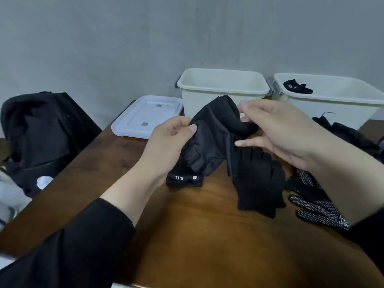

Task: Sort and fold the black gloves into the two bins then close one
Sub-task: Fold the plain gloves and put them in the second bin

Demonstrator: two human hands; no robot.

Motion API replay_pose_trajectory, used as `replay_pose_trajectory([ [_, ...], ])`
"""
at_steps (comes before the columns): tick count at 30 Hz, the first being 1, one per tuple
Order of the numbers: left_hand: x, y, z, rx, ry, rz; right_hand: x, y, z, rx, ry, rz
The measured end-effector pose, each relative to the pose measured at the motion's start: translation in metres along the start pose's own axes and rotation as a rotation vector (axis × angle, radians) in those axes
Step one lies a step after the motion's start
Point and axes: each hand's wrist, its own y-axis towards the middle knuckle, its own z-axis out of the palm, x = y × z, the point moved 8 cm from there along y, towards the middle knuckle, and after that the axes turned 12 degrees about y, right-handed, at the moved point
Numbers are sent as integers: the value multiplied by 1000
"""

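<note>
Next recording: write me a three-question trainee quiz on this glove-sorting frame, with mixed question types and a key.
1. True or false: the left cream plastic bin already holds a glove.
2. Which hands grip the black logo-cuffed glove? A) left only B) right only C) both
3. Fill in: the white plastic lid lies to the ___ of both bins.

Key:
1. False; the only binned small black glove is in the right cream plastic bin.
2. C: left hand and right hand.
3. Left.

You wear black long sleeves on both arms, your left sleeve (68,246) pushed back above the wrist beside the wooden table (187,235), your right sleeve (372,231) likewise, and your left hand (166,146) and right hand (284,132) are bare.
</note>
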Motion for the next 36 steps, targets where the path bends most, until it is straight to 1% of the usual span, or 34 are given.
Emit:
replay_pose_trajectory([
  [1,0,2,-7,-18,14,7,0,4,6,30,-11,10],
  [2,1,5,-12,-28,22,14,0,8,12,65,-91,5],
  [4,3,9,-21,-29,37,24,2,16,24,114,-372,-47],
  [5,6,12,-26,-28,47,30,5,21,29,102,-476,-87],
  [6,8,15,-30,-32,58,38,9,26,34,80,-514,-133],
  [8,15,22,-43,-65,103,60,13,37,42,71,-510,-182],
  [11,34,31,-64,-144,300,88,10,55,52,74,-531,-127],
  [13,57,32,-76,-167,414,64,11,69,54,23,-580,-132],
  [15,78,33,-84,-165,512,8,24,79,53,-75,-635,-266],
  [17,88,36,-91,-172,542,-35,35,70,56,-174,-704,-421],
  [18,91,38,-94,-171,538,-45,32,62,62,-184,-746,-472],
  [19,92,41,-94,-165,534,-57,20,54,69,-161,-782,-498],
  [21,96,45,-94,-135,528,-84,-23,35,87,-59,-881,-517],
  [23,100,46,-90,-79,576,-101,-73,18,98,37,-995,-481],
  [25,102,45,-82,8,663,-103,-103,8,100,80,-1036,-425],
  [29,101,40,-64,133,831,-45,-105,3,103,78,-993,-406],
  [32,100,39,-58,172,929,-10,-103,1,101,91,-994,-391],
  [36,100,39,-56,197,959,-6,-113,-8,102,209,-1048,-358],
])
